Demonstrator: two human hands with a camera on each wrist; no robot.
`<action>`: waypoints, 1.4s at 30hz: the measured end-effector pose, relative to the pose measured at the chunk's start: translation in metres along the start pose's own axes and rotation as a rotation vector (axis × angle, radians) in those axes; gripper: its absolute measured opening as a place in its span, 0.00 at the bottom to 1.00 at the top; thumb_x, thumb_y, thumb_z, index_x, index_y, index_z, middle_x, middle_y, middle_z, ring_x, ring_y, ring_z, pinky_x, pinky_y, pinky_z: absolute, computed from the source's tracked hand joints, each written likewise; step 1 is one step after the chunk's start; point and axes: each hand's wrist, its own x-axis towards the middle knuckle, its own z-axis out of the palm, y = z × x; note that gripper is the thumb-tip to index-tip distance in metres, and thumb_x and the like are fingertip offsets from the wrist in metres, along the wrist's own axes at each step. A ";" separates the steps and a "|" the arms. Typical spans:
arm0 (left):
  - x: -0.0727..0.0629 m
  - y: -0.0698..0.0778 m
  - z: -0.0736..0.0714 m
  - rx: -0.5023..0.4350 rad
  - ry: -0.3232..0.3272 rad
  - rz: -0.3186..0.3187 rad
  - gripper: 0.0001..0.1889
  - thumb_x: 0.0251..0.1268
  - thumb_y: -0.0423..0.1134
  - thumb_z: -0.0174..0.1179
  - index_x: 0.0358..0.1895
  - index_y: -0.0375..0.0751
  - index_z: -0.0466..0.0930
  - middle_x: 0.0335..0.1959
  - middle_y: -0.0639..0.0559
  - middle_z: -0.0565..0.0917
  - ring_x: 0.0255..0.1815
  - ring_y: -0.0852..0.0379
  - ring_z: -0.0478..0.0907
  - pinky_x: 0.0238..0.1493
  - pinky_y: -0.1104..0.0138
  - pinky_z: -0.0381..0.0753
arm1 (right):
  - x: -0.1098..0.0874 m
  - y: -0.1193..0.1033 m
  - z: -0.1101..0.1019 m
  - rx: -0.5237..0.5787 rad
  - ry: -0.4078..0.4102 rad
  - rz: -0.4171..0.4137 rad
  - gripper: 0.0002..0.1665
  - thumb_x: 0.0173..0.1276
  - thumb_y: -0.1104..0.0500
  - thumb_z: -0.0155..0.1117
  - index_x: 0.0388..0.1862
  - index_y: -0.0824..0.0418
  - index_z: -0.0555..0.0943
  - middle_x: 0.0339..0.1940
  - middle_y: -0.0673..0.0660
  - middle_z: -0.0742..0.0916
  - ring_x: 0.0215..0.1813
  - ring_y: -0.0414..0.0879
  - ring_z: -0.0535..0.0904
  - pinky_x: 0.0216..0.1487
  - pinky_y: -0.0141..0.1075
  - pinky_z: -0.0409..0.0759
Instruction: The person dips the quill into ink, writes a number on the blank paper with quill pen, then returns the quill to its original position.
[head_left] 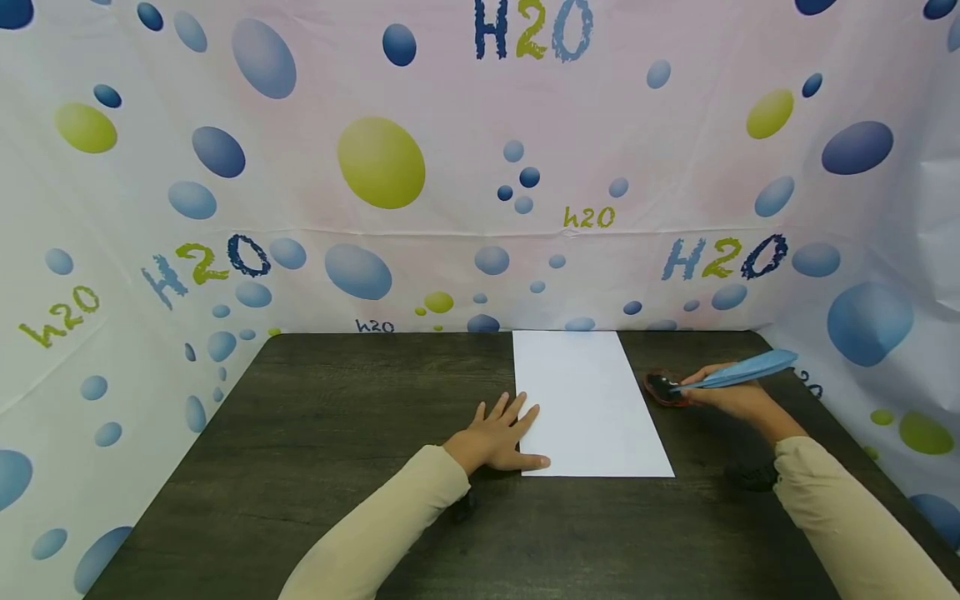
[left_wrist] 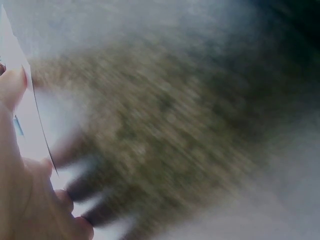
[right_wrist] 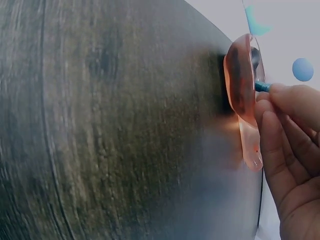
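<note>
A white sheet of paper [head_left: 592, 408] lies on the dark wooden table. My left hand [head_left: 501, 437] rests on its left edge with fingers spread; in the left wrist view the thumb [left_wrist: 12, 87] also lies over the sheet. To the right of the paper, my right hand [head_left: 727, 396] pinches a blue feather quill [head_left: 750, 368] near its lower end. The quill's tip reaches into a small dish [head_left: 663, 390] of dark liquid. Seen from the right wrist, this dish [right_wrist: 242, 85] is translucent orange-pink, and the quill's teal shaft [right_wrist: 262, 86] sits between thumb and fingers.
The dark wood-grain table [head_left: 337, 417] extends left and in front of the sheet. Behind and beside it hangs a white backdrop [head_left: 450, 233] with blue and green dots and H2O lettering. A dark blurred object [head_left: 752, 475] shows beneath the right wrist.
</note>
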 end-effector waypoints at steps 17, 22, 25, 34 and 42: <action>0.009 -0.004 0.005 -0.007 -0.001 0.000 0.46 0.64 0.72 0.44 0.78 0.59 0.35 0.79 0.54 0.31 0.78 0.49 0.28 0.73 0.43 0.32 | 0.000 -0.004 0.000 -0.001 0.013 -0.004 0.17 0.67 0.58 0.64 0.44 0.73 0.82 0.38 0.62 0.87 0.39 0.50 0.82 0.40 0.47 0.82; 0.008 -0.003 0.005 0.005 0.003 -0.005 0.46 0.64 0.72 0.43 0.78 0.60 0.35 0.79 0.55 0.32 0.78 0.49 0.29 0.74 0.43 0.33 | -0.001 -0.002 0.001 0.033 0.041 -0.021 0.17 0.67 0.59 0.63 0.45 0.74 0.81 0.38 0.62 0.87 0.38 0.48 0.83 0.41 0.47 0.82; 0.006 -0.003 0.006 0.001 0.004 -0.005 0.45 0.64 0.72 0.43 0.78 0.60 0.35 0.79 0.55 0.32 0.78 0.50 0.29 0.74 0.44 0.33 | -0.002 -0.002 0.001 0.064 0.068 -0.033 0.18 0.68 0.59 0.64 0.47 0.75 0.80 0.40 0.63 0.87 0.38 0.46 0.83 0.42 0.47 0.83; 0.010 -0.005 0.008 -0.008 0.002 -0.003 0.46 0.64 0.72 0.43 0.78 0.60 0.36 0.79 0.54 0.32 0.78 0.49 0.28 0.73 0.43 0.32 | 0.001 -0.018 0.002 0.114 0.153 -0.059 0.24 0.68 0.54 0.64 0.52 0.73 0.79 0.39 0.65 0.87 0.35 0.48 0.85 0.38 0.43 0.84; 0.012 -0.006 0.009 -0.002 0.002 -0.001 0.46 0.63 0.72 0.44 0.78 0.60 0.36 0.79 0.54 0.32 0.78 0.49 0.28 0.73 0.42 0.33 | 0.012 -0.038 0.014 0.179 0.165 -0.023 0.27 0.67 0.51 0.65 0.55 0.73 0.78 0.32 0.56 0.87 0.30 0.47 0.81 0.28 0.39 0.79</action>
